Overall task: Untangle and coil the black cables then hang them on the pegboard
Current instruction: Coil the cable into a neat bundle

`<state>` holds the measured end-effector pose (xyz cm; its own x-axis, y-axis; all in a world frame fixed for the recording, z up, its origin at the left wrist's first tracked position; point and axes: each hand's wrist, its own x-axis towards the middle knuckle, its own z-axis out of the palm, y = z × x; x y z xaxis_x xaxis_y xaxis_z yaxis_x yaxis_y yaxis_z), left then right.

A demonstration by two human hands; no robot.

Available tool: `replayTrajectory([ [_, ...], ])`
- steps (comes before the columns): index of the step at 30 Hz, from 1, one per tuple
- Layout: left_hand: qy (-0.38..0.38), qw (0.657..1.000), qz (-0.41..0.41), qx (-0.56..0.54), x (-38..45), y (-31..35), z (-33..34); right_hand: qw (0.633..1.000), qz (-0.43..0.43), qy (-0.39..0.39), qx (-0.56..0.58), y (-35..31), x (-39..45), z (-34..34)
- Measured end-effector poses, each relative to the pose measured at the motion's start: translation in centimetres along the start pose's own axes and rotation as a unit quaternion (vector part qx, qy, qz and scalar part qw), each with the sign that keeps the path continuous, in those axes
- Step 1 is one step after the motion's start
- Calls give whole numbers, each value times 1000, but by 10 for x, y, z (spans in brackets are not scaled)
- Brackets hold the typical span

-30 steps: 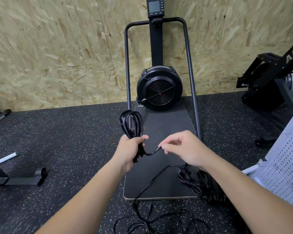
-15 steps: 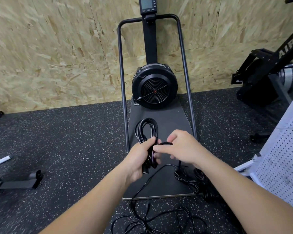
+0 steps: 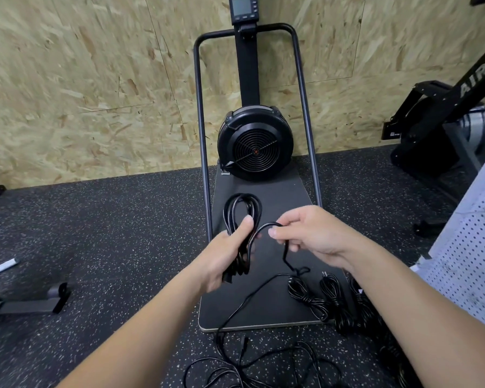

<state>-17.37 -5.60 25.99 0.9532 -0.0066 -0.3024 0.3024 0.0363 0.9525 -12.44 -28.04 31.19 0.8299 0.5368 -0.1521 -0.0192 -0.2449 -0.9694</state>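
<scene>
Speckled black rubber floor (image 3: 95,233): machine's flat base board (image 3: 263,303) with 3 coiled cable bundles (image 3: 333,301), loose tangled cable (image 3: 263,365) in front, metal foot (image 3: 25,303) left.

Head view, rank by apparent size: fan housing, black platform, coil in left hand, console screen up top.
1. Black platform
2. Fan housing
3. Coil gripped by the left hand; it sits nearer the camera, so it looks bigger than it really is
4. Console screen, partly cut off by the frame edge

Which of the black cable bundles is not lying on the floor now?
The looped bundle gripped in the left hand; the other wound bundles lie on the floor by the right arm.
</scene>
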Motion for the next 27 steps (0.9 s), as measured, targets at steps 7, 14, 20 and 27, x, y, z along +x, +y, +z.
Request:
replayTrajectory([
  [7,-117,989,34,81,-10,-7,17,995,-32,91,-38,2,2,15],
  [14,-6,995,59,-76,0,-9,9,995,44,23,-88,26,4,14],
  [20,14,990,88,-108,1,-5,4,979,-49,159,-121,17,9,11],
  [27,-49,992,110,29,-15,-6,19,976,-124,173,50,-13,2,20],
])
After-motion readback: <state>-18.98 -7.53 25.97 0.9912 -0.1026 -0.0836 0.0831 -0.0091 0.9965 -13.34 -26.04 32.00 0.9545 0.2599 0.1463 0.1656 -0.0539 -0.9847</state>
